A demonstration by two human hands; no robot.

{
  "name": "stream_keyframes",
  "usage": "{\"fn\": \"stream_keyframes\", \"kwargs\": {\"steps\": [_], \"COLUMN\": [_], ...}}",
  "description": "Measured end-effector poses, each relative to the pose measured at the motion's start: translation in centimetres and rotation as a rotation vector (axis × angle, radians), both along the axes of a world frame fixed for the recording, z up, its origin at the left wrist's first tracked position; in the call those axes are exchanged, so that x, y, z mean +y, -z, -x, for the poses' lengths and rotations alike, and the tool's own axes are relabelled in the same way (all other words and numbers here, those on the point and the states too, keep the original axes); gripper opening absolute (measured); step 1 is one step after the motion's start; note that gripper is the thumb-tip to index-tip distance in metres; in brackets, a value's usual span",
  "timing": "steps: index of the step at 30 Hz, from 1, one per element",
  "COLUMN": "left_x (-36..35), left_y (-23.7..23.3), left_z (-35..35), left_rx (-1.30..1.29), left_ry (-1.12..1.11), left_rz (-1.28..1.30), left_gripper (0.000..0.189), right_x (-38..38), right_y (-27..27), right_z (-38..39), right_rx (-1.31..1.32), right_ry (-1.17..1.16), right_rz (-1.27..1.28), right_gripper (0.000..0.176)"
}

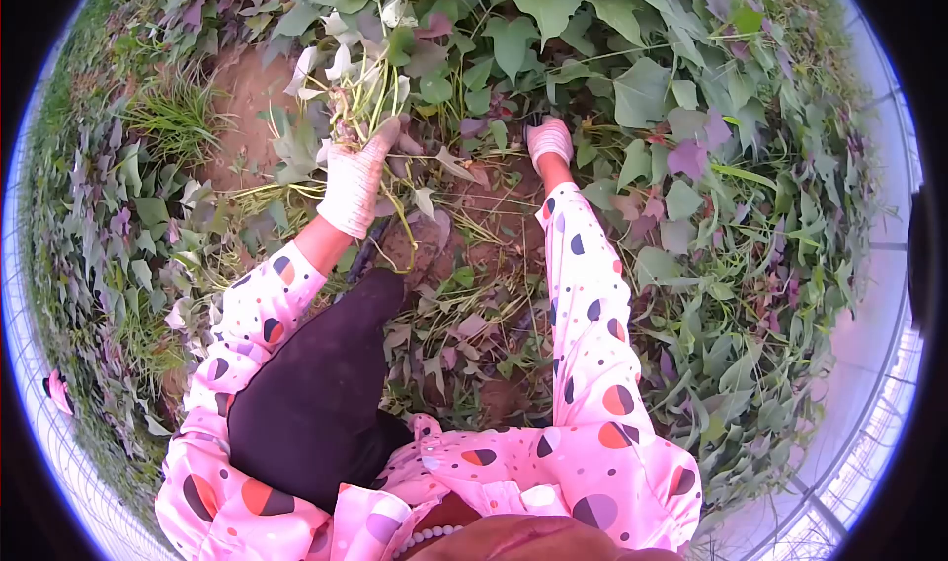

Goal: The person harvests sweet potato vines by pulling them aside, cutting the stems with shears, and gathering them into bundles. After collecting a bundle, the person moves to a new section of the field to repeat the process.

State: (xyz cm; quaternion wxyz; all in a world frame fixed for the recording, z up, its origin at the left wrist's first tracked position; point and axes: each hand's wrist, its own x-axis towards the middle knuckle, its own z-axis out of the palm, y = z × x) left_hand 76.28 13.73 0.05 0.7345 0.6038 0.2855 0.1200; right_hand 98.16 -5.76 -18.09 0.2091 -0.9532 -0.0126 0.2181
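My left hand, in a whitish knitted glove, is closed round a bunch of sweet potato vine cuttings. Their pale stems and leaves stick up past the fingers, and one long stem hangs down beside my wrist. Ahead and to the right, my right hand, gloved the same way, reaches low in at the edge of the growing sweet potato vines. Its fingers are curled and partly hidden by leaves. Something dark shows at the fingertips, too small to make out.
Bare reddish soil shows at the upper left, beside a grass tuft. Cut stems and wilted leaves litter the ground before my dark-trousered knee. Dense vines grow on both sides. A pale sheet wall stands at the far right.
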Motion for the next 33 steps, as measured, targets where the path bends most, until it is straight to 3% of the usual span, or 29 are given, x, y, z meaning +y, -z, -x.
{"fn": "stream_keyframes", "kwargs": {"steps": [3, 5, 6, 8, 9, 11, 12, 13, 15, 17, 18, 20, 21, 23, 24, 26, 28, 29, 30, 31, 33], "left_x": [-0.4, -0.5, -0.5, -0.4, -0.7, -1.3, -0.9, -0.3, 0.0, 0.0, -0.1, 0.1, 0.3, 2.2, 3.9, 7.7, 10.9, 9.6, 10.8, 12.1, 11.4], "left_y": [0.5, 0.4, 0.2, -0.1, -0.1, 0.3, 2.8, 5.1, 5.6, 6.9, 7.5, 6.4, 5.5, 3.6, 3.1, -1.3, -6.2, -10.3, -10.9, -11.3, -11.1], "left_z": [0.1, 0.0, 0.1, 0.2, 0.3, 0.1, 0.0, 0.5, -0.4, 0.6, 1.1, 2.1, 2.6, 3.3, 2.9, 3.4, 3.9, 2.9, 3.6, 4.4, 4.1], "left_rx": [0.016, 0.009, 0.015, -0.030, -0.028, -0.136, -0.102, -0.086, 0.027, -0.061, -0.100, -0.116, -0.087, -0.050, -0.283, -0.256, -0.128, -0.448, -0.484, -0.519, -0.409], "left_ry": [-0.001, 0.041, 0.042, 0.142, 0.147, 0.216, 0.238, 0.326, 0.216, 0.353, 0.396, 0.399, 0.314, 0.007, -0.273, -0.489, -0.744, -0.907, -0.816, -0.726, -0.768], "left_rz": [0.027, 0.007, 0.007, 0.022, 0.023, -0.023, -0.051, -0.236, 1.073, 0.745, 0.578, 0.084, -0.174, -0.448, -0.228, -0.515, -0.843, -0.197, -0.204, -0.212, -0.273], "left_gripper": [0.020, 0.020, 0.020, 0.024, 0.024, 0.033, 0.035, 0.039, 0.035, 0.029, 0.030, 0.032, 0.035, 0.041, 0.047, 0.052, 0.052, 0.050, 0.050, 0.052, 0.056], "right_x": [0.4, 0.7, 0.0, -0.6, -0.5, -0.3, -0.1, 0.1, 0.5, 1.1, 1.3, 1.5, 1.5, 1.4, 0.6, -1.9, -7.1, -9.7, -13.4, -16.0, -17.1], "right_y": [2.8, 3.3, 3.5, -0.5, -4.7, -10.0, -12.8, -15.2, -18.6, -20.5, -20.2, -20.8, -21.4, -20.0, -19.3, -13.6, -7.4, -4.9, 0.3, 3.5, 1.8], "right_z": [-1.2, -1.1, -0.8, 1.1, 3.3, 8.5, 10.8, 12.8, 15.8, 17.1, 17.8, 17.9, 17.4, 15.5, 13.9, 8.8, 3.6, 2.2, 0.5, 0.5, 1.9], "right_rx": [0.003, -0.007, 0.096, 0.313, 0.375, 0.449, 0.494, 0.539, 0.648, 0.493, 0.611, 0.606, 0.598, 0.500, 0.391, 0.265, 0.390, 0.409, 0.390, 0.557, 0.586], "right_ry": [-0.031, -0.249, -0.157, 0.074, -0.047, 0.022, 0.012, 0.004, 0.025, -0.048, 0.077, 0.059, 0.046, 0.131, 0.139, 0.230, 0.560, 0.751, 0.925, 1.177, 0.997], "right_rz": [0.033, -0.047, -0.276, -0.728, -0.672, -0.846, -0.835, -0.823, -0.980, -1.016, -1.143, -1.187, -1.181, -1.187, -1.161, -1.183, -1.155, -1.123, -1.077, -1.344, -1.411], "right_gripper": [0.050, 0.036, 0.031, 0.024, 0.022, 0.023, 0.024, 0.025, 0.025, 0.025, 0.026, 0.027, 0.029, 0.031, 0.030, 0.033, 0.044, 0.041, 0.041, 0.045, 0.056]}}
